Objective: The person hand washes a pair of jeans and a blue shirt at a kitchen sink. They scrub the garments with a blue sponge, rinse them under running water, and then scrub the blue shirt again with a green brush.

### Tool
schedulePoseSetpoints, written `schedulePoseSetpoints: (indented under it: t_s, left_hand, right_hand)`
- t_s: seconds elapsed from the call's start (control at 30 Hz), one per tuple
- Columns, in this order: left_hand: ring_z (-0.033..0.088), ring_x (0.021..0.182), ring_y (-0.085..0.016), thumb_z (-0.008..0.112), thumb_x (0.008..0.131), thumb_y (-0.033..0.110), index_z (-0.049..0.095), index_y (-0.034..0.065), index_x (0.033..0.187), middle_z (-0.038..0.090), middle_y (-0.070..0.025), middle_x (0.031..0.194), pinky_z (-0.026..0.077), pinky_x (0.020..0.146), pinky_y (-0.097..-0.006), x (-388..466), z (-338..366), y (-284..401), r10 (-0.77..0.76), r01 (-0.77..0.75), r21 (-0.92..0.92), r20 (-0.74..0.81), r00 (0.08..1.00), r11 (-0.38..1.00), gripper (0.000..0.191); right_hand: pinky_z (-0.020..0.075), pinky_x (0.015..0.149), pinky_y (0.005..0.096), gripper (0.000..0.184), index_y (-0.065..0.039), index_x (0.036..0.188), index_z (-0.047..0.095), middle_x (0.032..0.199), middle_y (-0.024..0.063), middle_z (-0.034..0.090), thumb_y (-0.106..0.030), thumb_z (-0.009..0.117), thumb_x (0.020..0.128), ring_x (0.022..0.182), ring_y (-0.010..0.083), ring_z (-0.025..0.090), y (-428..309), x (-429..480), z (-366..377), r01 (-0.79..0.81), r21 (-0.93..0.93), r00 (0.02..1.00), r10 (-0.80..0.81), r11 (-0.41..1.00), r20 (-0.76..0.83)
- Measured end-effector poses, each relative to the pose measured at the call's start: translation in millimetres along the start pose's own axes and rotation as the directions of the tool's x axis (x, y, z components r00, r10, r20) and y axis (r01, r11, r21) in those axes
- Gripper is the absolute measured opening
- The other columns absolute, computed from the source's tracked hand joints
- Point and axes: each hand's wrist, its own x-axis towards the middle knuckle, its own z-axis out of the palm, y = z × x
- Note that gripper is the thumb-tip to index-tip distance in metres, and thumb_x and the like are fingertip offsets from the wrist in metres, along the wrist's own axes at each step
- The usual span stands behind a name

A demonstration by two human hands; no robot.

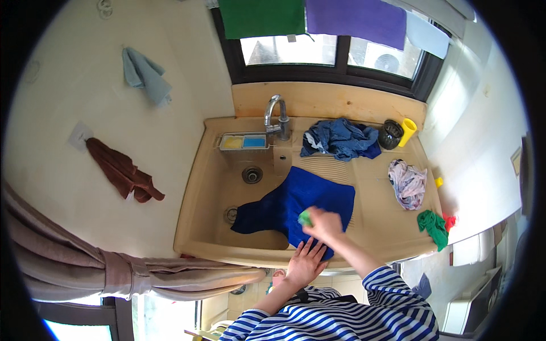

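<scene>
A dark blue cloth (318, 192) lies spread over the ribbed washboard part of a beige laundry sink (371, 230). Its narrower left end hangs down into the basin (213, 200). My right hand (325, 225), slightly blurred, grips a small green object (305, 218) against the fabric; the blur hides whether it is soap or a brush. Close to the sink's front rim, my left hand (305, 263) rests flat on the cloth's near corner with fingers apart.
A chrome faucet (277, 117) rises behind the basin, beside a soap tray (244, 142). Crumpled denim (343, 138), a dark glass jar (390, 134), a yellow cup (408, 131), a patterned cloth (408, 184) and a green cloth (433, 226) occupy the right side.
</scene>
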Motion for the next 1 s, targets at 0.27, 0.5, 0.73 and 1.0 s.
schedulePoseSetpoints:
  t_s: [0.27, 0.5, 0.73, 1.0]
  left_hand:
    - [0.042, 0.154, -0.034, 0.059, 0.105, 0.048, 0.061, 0.0126, 0.150, 0.054, -0.0097, 0.161, 0.032, 0.127, -0.0534, -4.4, -0.5, -1.6, 0.000, 0.000, 0.005, 0.028, 1.000, 1.000, 0.057]
    - [0.042, 0.154, -0.035, 0.058, 0.104, 0.051, 0.063, 0.0119, 0.148, 0.053, -0.0106, 0.162, 0.033, 0.127, -0.0536, -3.8, -1.1, -1.5, -0.015, 0.016, -0.032, 0.028, 1.000, 0.999, 0.059]
    - [0.043, 0.153, -0.034, 0.062, 0.103, 0.046, 0.067, 0.0107, 0.143, 0.056, -0.0100, 0.159, 0.033, 0.127, -0.0532, -5.3, 1.2, -5.0, 0.009, -0.011, -0.068, -0.026, 1.000, 0.998, 0.054]
    - [0.042, 0.153, -0.033, 0.056, 0.106, 0.047, 0.065, 0.0126, 0.147, 0.055, -0.0073, 0.160, 0.029, 0.129, -0.0526, -3.7, 4.1, -10.0, 0.023, -0.021, -0.028, 0.076, 0.997, 0.999, 0.054]
  right_hand:
    - [0.0575, 0.072, 0.0514, 0.040, -0.014, 0.112, 0.069, 0.092, 0.0140, 0.077, -0.038, 0.082, 0.083, 0.086, 0.0365, 0.076, 174.5, 44.4, -53.2, -0.544, -0.192, 0.821, 0.472, 0.817, -0.320]
    - [0.0589, 0.073, 0.0515, 0.060, -0.015, 0.131, 0.066, 0.104, 0.0171, 0.076, -0.042, 0.085, 0.080, 0.087, 0.0368, 0.076, 23.8, -20.5, -1.1, 0.165, -0.060, 0.984, -0.161, 0.984, 0.071]
    - [0.0562, 0.066, 0.0512, 0.050, -0.018, 0.126, 0.069, 0.089, 0.0127, 0.075, -0.045, 0.081, 0.087, 0.082, 0.0341, 0.076, 164.6, 24.0, -33.8, -0.425, -0.167, 0.892, 0.380, 0.890, -0.246]
    - [0.0593, 0.073, 0.0511, 0.045, -0.018, 0.125, 0.070, 0.100, 0.0117, 0.078, -0.043, 0.078, 0.088, 0.085, 0.0376, 0.076, 47.8, 30.8, -29.2, 0.048, 0.128, 0.930, 0.003, 0.991, -0.367]
